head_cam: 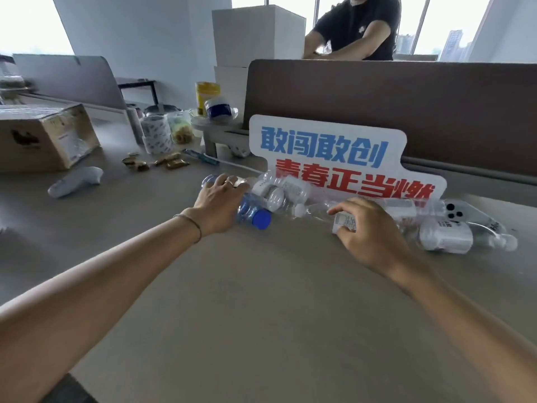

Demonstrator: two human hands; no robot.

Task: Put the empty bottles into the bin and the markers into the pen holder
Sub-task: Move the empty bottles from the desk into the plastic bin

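- Both forearms are reaching out over the counter [261,301] toward the slogan sign [334,158], which is leaning against the brown divider and serving as the backstop for a heap of bottles.
- Left hand [216,203] is curling down over a clear bottle with a blue cap [261,220], lying on its side at the sign's left foot — fingers are wrapping the body, cap pointing back toward the person, likely so it lifts in one go.
- Right hand [369,231] is clamping round a clear labelled bottle [344,222] just in front of the sign's lower edge, thumb and fingers pinching its label section.
- More empty bottles [447,234] are lying tumbled to the right of the sign's base, touching one another; a few others [279,190] are resting against its lower left corner.
- Neither a bin nor a pen holder is showing, and no markers are clearly identifiable — so the sorting is judged to be at an early stage.
- Well left of the sign, a cardboard box [43,138] and a white handheld device [75,181] are sitting on the counter.
- Taking one bottle per hand seems meant to halve the trips.
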